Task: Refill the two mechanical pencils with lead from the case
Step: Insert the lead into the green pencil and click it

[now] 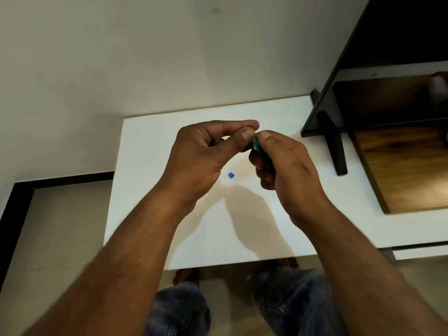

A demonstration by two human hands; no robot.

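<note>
Flat teal case (256,144), small blue square (231,175)

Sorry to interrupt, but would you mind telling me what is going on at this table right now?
A person is holding a small teal case above a white table. The right hand wraps around it, while the left hand pinches at its top end with thumb and forefinger, apparently working it open or drawing something out. A tiny blue piece lies on the table below the hands. No mechanical pencils are in view.
</note>
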